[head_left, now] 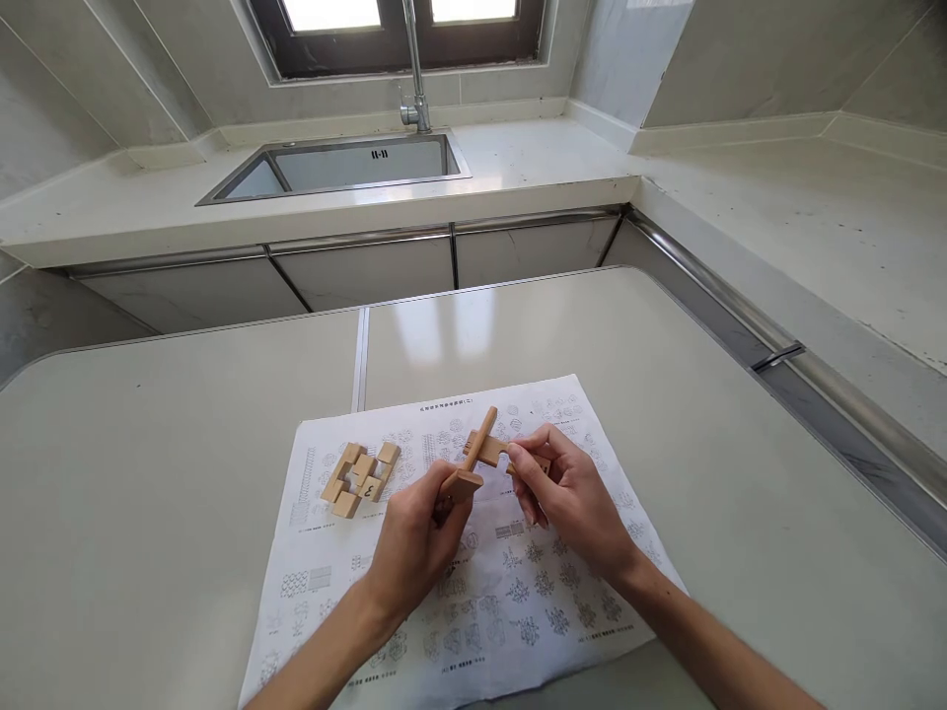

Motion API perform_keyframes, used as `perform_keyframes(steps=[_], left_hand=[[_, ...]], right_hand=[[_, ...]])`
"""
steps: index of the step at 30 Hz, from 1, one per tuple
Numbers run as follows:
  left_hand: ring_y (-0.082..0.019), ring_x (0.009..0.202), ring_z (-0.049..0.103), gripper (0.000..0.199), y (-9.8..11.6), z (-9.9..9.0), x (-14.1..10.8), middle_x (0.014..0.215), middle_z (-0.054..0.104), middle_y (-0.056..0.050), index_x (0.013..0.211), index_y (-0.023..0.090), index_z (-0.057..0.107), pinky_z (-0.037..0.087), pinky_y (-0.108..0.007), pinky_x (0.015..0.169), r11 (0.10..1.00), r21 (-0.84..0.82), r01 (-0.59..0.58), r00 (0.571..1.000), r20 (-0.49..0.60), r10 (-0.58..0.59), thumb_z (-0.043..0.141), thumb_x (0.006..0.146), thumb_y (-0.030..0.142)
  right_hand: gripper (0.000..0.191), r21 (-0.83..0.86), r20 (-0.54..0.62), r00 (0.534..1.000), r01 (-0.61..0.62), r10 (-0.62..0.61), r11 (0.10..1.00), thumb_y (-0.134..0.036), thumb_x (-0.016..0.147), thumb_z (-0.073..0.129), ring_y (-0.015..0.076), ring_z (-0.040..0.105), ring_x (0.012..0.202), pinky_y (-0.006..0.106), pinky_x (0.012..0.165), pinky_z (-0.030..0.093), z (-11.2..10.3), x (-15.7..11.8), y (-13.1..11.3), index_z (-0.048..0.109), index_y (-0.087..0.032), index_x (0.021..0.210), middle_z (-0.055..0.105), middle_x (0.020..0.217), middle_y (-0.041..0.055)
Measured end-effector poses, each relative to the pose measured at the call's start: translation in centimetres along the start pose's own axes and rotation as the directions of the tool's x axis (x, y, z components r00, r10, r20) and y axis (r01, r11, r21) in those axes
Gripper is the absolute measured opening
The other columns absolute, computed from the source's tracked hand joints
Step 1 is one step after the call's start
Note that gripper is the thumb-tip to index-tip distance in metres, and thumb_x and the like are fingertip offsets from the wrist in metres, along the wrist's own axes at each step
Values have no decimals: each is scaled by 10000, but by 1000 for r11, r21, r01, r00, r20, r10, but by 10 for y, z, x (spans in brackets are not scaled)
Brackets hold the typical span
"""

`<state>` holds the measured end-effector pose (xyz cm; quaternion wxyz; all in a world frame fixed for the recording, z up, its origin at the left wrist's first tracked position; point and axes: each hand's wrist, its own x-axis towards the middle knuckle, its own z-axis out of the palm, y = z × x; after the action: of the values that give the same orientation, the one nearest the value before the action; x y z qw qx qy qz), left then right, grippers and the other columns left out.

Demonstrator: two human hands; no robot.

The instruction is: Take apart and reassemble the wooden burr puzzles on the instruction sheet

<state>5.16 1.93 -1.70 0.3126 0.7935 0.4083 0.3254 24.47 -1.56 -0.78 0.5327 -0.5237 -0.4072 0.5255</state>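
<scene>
The left hand [418,528] reaches in from the lower left, its grip pinching the broad near end of a wooden bar [481,437], so that the slim length points away, unhidden. The right hand [566,488] has its grip pressed together on a notched wooden block [489,451], which seems held from the side to keep its cutout in sight. Bar and block cross above the sheet of paper [326,547]; whether they touch, I cannot tell. Both are light brown and smooth-looking, and the block bears dark marks near its far end. Whether the bar and its broad end are one piece is unclear.

The sheet lies flat under the hands, printed with small line drawings, probably kept there to be looked at. On its left part sits a cluster of paler blocks [364,465], one marked with something like a 3, likely set aside to leave both hands room. The tabletop [148,493] carries it all; beyond are a sink [355,163] and a tap [416,69].
</scene>
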Motion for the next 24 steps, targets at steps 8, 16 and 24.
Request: perform_keyframes(steps=[8, 16, 24], left_hand=[[-92, 489, 440, 89, 3, 5, -5, 597, 527, 68, 914, 213, 618, 326, -190, 473, 993, 108, -48, 999, -7, 49, 572, 988, 228], [-80, 510, 402, 91, 1, 5, -4, 621, 507, 79, 909, 215, 596, 302, -181, 480, 993, 78, -86, 995, -50, 90, 579, 980, 160], [-76, 497, 349, 96, 2, 5, -4, 602, 451, 91, 899, 213, 588, 290, -177, 478, 994, 70, -80, 993, -76, 85, 585, 967, 146]], right_hand=[[376, 65, -7, 999, -42, 42, 997, -582, 974, 673, 101, 542, 459, 225, 441, 449, 9, -2, 2, 538, -234, 926, 617, 659, -60], [397, 111, 154, 977, -167, 149, 980, -602, 968, 657, 115, 571, 479, 222, 441, 444, 2, 5, 1, 596, -209, 967, 616, 645, -54], [380, 84, 177, 977, -139, 122, 987, -567, 996, 629, 96, 547, 476, 222, 447, 432, 1, 3, -2, 658, -188, 995, 608, 681, -44]])
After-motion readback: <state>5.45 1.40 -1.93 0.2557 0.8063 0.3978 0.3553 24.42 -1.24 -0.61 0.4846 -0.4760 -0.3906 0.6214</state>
